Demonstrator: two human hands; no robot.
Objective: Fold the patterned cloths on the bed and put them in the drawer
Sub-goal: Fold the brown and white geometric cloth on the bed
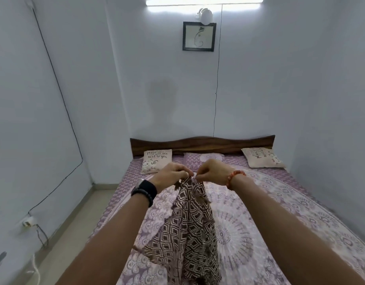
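A brown and cream patterned cloth (190,229) with a diamond print hangs in front of me over the bed (280,212). My left hand (173,173) pinches its top edge, a black watch on that wrist. My right hand (210,170) pinches the same top edge right beside it, a bead bracelet on that wrist. The two hands almost touch. The cloth drapes down in loose folds, and its lower part runs out of the bottom of the view. No drawer is in view.
The bed wears a purple mandala sheet, with two printed cushions (156,161) (261,157) and a purple pillow (204,159) against the wooden headboard (202,144). A narrow strip of floor (74,223) runs along the left wall, where a cable and socket (27,222) sit.
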